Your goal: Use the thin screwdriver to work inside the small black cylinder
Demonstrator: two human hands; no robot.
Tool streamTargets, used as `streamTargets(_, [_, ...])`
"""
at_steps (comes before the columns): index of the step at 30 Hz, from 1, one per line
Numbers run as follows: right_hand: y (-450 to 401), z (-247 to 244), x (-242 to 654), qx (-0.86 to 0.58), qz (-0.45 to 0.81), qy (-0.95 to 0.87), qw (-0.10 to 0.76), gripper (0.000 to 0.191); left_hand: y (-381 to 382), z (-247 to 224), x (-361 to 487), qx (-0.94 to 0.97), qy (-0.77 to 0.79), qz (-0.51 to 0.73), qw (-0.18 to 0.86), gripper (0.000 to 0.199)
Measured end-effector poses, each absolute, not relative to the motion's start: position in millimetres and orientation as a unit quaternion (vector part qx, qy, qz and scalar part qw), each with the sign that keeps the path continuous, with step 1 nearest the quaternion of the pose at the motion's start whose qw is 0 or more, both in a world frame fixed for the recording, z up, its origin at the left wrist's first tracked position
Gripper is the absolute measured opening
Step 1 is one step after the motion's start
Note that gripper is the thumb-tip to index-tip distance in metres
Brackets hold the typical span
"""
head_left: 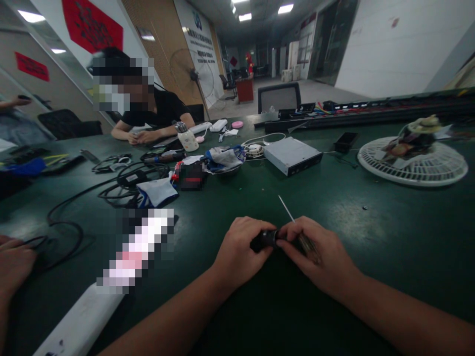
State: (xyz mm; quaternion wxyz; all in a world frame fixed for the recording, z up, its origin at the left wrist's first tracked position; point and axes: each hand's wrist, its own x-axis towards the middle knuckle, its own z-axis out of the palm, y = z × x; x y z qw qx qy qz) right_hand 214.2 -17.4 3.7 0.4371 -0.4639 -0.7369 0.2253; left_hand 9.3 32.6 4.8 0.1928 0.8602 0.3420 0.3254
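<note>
Between the fingers of my left hand (237, 252) is a small black cylindrical part (267, 238), lying roughly sideways with its rimmed end toward the right. My right hand (326, 249) has a screwdriver (286, 207) tucked in its grip, the thin metal shaft pointing up and away and the handle partly hidden by the fingers. The thumb and index finger of that same hand touch the rimmed end of the black part. Whether they pinch something small there, I cannot make out. Both hands are closed, just above the dark green table (237, 198).
A silver disc drive (293, 152) and a white fan grille (411, 160) lie beyond my hands. Cables (118, 183), cloth gloves (158, 192) and a pen cup (186, 137) spread to the left. Another person's hand (15, 262) rests at the left edge; someone sits across.
</note>
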Motion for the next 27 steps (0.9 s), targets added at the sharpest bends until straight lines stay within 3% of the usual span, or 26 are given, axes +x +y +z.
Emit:
streamTargets(1, [-17.3,3.7,214.7,-0.467,0.234,-0.73,0.441,0.005,32.8,4.3,9.3,0.852,0.362,0.331,0.183,0.029])
streamTargets(5, [-16.8,4.2,220.3,-0.404,0.263,-0.72,0.5,0.027,35.1,1.2,8.1,0.809,0.449,0.343,0.165,0.036])
streamTargets(9, [-16.7,5.5,224.6,-0.338,0.268,-0.726,0.535,0.036,37.0,-0.9,6.1,0.78,0.488,0.346,0.182,0.035])
streamTargets(15, [-16.0,7.5,221.1,-0.341,0.29,-0.74,0.502,0.025,35.2,0.8,6.9,0.799,0.447,0.353,0.191,0.034])
streamTargets(27, [-15.6,10.6,220.1,-0.327,0.302,-0.75,0.49,0.025,36.0,-0.9,7.2,0.819,0.418,0.355,0.169,0.037])
